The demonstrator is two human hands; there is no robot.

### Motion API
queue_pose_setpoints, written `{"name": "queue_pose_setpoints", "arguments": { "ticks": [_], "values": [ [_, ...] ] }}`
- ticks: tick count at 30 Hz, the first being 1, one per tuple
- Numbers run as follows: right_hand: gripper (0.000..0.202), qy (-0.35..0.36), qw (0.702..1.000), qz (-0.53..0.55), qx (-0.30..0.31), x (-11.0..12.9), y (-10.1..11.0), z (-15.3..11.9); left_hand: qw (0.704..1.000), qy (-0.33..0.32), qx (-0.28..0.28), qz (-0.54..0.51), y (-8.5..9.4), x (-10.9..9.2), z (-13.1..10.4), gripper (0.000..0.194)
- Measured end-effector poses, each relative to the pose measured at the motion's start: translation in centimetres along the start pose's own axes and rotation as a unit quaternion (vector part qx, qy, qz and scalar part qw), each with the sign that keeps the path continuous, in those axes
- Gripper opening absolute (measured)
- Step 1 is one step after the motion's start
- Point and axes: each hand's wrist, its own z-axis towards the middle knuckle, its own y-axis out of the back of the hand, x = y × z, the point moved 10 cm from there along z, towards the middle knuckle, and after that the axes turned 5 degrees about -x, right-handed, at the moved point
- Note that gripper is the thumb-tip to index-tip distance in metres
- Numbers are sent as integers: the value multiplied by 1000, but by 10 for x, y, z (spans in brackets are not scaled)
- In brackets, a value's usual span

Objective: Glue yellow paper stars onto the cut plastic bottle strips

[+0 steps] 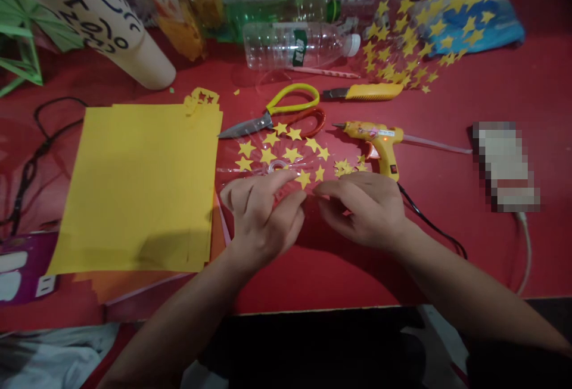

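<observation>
A clear plastic bottle piece, cut into spread strips around its neck, lies before me with yellow paper stars on it. My left hand is at its near edge, fingers bent around the plastic and the thumb toward the right. Close by on the right, my right hand has its thumb and fingertips drawn together in a pinch; what they hold, if anything, is hidden. A small pile of loose stars sits just beyond the right hand. The yellow glue gun, its small light glowing, lies behind that hand.
Yellow paper sheets are stacked on the left. Scissors and a yellow utility knife lie beyond the plastic. Clear bottles and a star-covered plastic piece line the back. A blurred-out device with a cable is right.
</observation>
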Motion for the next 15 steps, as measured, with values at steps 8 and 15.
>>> {"name": "queue_pose_setpoints", "arguments": {
  "ticks": [8,15],
  "values": [
    [11,123,992,-20,-28,20,9,-10,998,49,18,-23,0,9,5,10],
    [18,134,990,-33,-25,20,3,-14,997,77,9,-26,0,13,5,9]
  ]
}}
